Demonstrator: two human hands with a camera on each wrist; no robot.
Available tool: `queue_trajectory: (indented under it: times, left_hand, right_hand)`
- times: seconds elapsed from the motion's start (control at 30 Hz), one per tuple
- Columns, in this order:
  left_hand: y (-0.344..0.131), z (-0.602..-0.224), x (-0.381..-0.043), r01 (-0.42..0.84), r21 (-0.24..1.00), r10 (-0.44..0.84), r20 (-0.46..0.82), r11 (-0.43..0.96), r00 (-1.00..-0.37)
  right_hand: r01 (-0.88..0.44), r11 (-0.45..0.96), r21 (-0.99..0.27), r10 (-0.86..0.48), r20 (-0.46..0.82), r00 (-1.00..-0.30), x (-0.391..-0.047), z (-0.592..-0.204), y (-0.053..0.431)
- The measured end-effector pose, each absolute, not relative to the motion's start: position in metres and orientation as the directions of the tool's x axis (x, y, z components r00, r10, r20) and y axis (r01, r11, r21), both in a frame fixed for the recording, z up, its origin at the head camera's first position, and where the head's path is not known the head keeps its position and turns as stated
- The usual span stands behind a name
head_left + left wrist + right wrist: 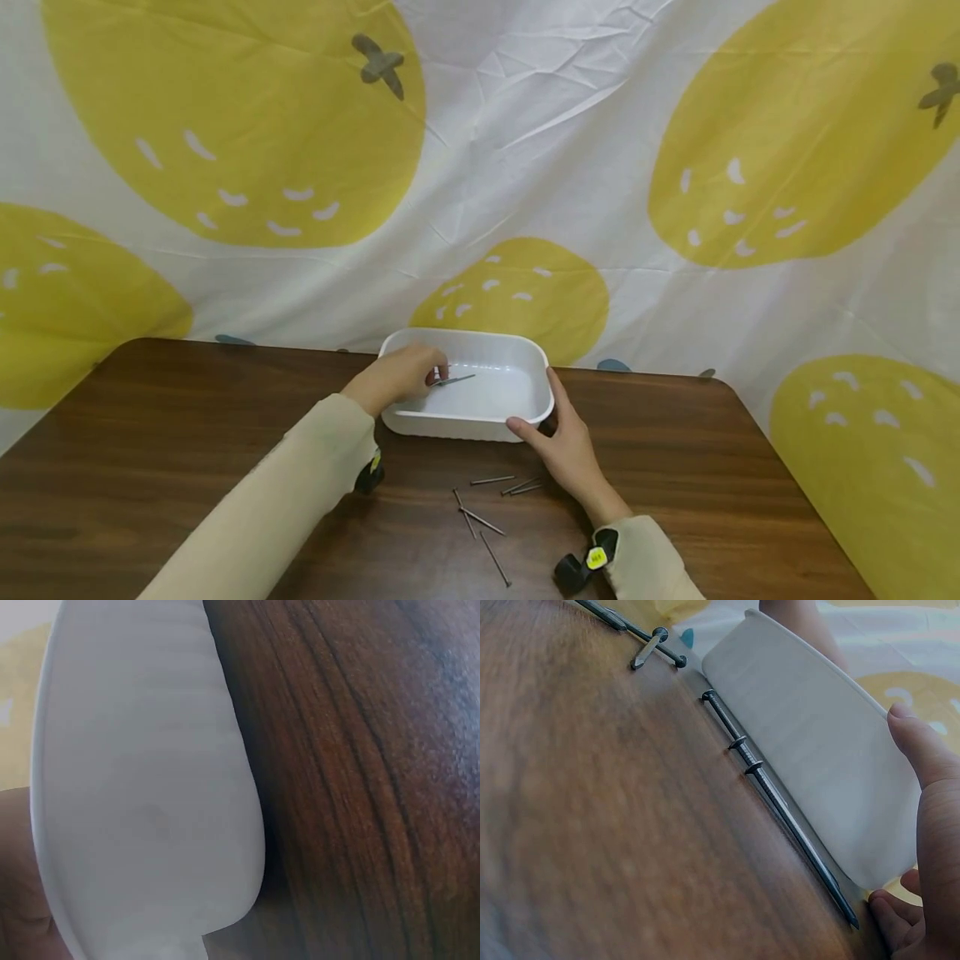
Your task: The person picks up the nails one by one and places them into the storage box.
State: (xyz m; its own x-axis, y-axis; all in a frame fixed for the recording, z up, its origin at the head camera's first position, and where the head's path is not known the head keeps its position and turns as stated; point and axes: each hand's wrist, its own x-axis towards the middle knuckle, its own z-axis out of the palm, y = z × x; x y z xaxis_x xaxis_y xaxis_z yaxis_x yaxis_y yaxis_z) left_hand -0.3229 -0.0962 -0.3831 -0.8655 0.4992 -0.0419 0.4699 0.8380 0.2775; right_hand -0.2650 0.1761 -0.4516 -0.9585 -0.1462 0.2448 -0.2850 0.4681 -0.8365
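A white plastic basin [457,428] stands near the back edge of a wooden table. Reaching over its left side, my left hand [405,372] pinches a few nails [457,379] low inside it; the fingertips are partly hidden. My right hand [567,442] grips the basin's front right corner, thumb on the rim and fingers along the outer side. In the right wrist view, the thumb [915,742] lies at the rim of the basin [817,750]. The left wrist view mostly shows the basin's outer wall [142,765], with part of my left hand [22,885] behind its rim.
Several loose nails [482,522] lie on the table [225,433] in front of the basin, some crossing each other. A few more nails [780,810] lie close along its front wall. Behind the table hangs a white cloth [480,167] with yellow fruit prints.
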Motion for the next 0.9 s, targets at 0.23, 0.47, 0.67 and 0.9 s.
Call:
queue_trajectory:
  times: [0.23,0.47,0.67,0.9]
  left_hand:
    - [-0.0971,-0.3846,-0.3208,0.402,0.296,0.437,-0.060,0.866,-0.898]
    - [-0.0982,-0.3871,-0.3210,0.375,0.292,0.409,-0.065,0.880,-0.910]
    - [-0.0967,-0.3875,-0.3216,0.388,0.287,0.420,-0.055,0.876,-0.906]
    - [-0.0939,-0.3886,-0.3233,0.389,0.280,0.418,-0.052,0.878,-0.907]
  right_hand:
    - [-0.286,0.467,-0.837,-0.149,0.244,-0.958,-0.2648,-0.4501,0.1757]
    - [-0.282,0.466,-0.839,-0.152,0.238,-0.959,-0.2647,-0.4495,0.1758]
    - [-0.282,0.473,-0.834,-0.148,0.240,-0.959,-0.2652,-0.4505,0.1761]
    - [-0.285,0.476,-0.832,-0.153,0.241,-0.958,-0.2648,-0.4513,0.1756]
